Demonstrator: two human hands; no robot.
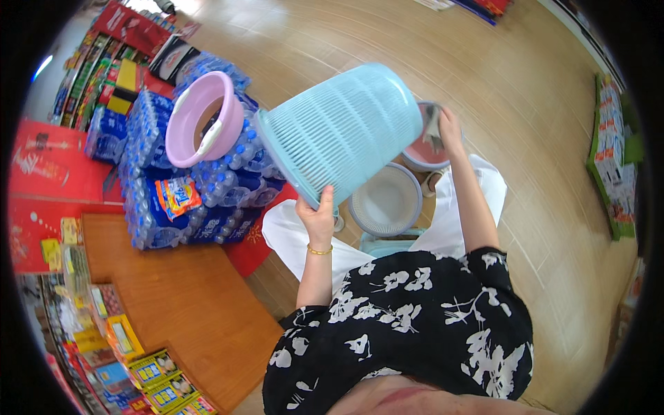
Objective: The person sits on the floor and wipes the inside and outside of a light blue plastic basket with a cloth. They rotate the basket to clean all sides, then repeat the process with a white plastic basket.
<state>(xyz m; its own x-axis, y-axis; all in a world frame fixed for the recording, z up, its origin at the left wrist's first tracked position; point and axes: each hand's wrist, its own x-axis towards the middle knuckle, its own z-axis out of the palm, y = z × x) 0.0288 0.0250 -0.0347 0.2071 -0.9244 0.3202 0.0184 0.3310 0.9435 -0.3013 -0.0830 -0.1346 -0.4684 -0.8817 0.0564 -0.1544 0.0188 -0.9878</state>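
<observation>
A light blue slatted plastic basket is tilted on its side in the air before me. My left hand grips its rim, thumb on the outer wall. Beyond the basket's base, my right hand holds a grey cloth over a basin with a pink inside. That basin stands on the floor, partly hidden by the basket. Between my knees sits a round grey-white plastic basket, with a light blue plastic item partly visible beneath my shirt.
On my left, stacked packs of bottled water carry a pink-purple basin and an orange Tide bag. A wooden counter with small boxed goods lies nearer. Tiled floor extends ahead; a green display stand is at right.
</observation>
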